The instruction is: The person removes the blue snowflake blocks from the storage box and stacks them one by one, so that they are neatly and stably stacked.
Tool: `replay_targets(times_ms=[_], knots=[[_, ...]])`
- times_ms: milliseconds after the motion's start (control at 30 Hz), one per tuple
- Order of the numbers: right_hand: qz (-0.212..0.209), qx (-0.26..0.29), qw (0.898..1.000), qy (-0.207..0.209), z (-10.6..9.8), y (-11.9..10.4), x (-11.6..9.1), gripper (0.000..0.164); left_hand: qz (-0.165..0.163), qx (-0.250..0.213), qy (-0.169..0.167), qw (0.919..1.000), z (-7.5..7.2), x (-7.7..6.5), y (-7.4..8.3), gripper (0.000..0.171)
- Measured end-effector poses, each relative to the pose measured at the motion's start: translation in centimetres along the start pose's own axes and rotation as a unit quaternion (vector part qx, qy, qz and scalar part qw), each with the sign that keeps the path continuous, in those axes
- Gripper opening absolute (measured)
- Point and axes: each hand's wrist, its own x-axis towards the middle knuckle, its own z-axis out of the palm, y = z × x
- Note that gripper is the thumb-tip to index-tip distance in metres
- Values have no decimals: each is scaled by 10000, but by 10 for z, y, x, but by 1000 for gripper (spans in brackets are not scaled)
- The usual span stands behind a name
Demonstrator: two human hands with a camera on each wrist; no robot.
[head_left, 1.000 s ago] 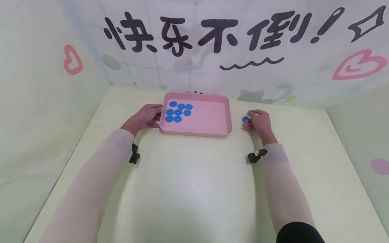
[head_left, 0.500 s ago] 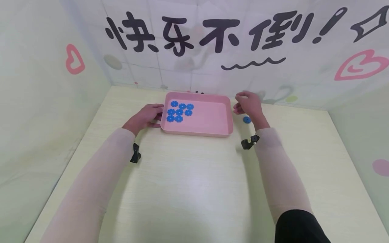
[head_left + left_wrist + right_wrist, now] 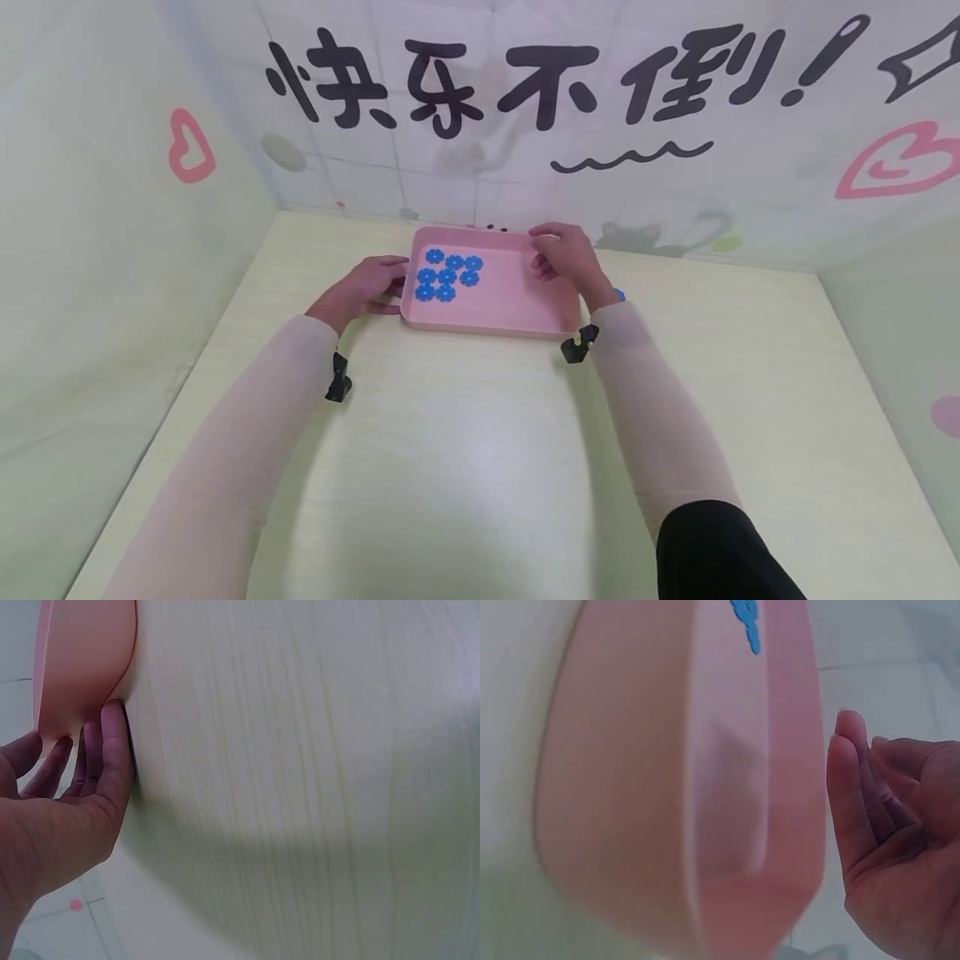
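Observation:
A pink tray [image 3: 510, 321] lies near the back wall, and several blue flower-shaped pieces [image 3: 447, 277] are grouped in its left half. My left hand [image 3: 358, 287] is at the tray's left end; in the left wrist view its loosely spread fingers touch the end wall. Over the tray's right part, above the rim, is my right hand [image 3: 566, 254]. Its thumb and fingertips come close together in the right wrist view; no piece shows between them, though one could be hidden. Another blue piece [image 3: 619, 294] lies on the table right of the tray, partly covered by my right wrist.
The pale wooden table [image 3: 450, 467] runs up to a printed backdrop [image 3: 480, 179] standing right behind the tray. Fabric walls [image 3: 187, 275] close in on both sides. Each wrist carries a small black camera [image 3: 339, 379].
My right hand has risen from beside the blue piece on the table and moved left over the tray. That piece stays on the table. The left hand keeps its place at the tray.

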Motion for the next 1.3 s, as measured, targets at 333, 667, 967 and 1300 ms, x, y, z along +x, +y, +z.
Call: replay_targets(times_ms=[333,667,967,1300], knots=[[-178,-488,9983,-263,37,6,3,31,-5,1,-16,10000,2,0,-1,44],[-1038,-411,9878,-1088,59,11,3,30,44,40,-24,10000,0,0,-3,45],[-374,-537,9897,-1277,71,13,10,29,67,45,-11,10000,2,0,-1,45],[-738,-849,9837,-1402,78,16,13,30,-1,82,-7,10000,0,3,-1,45]])
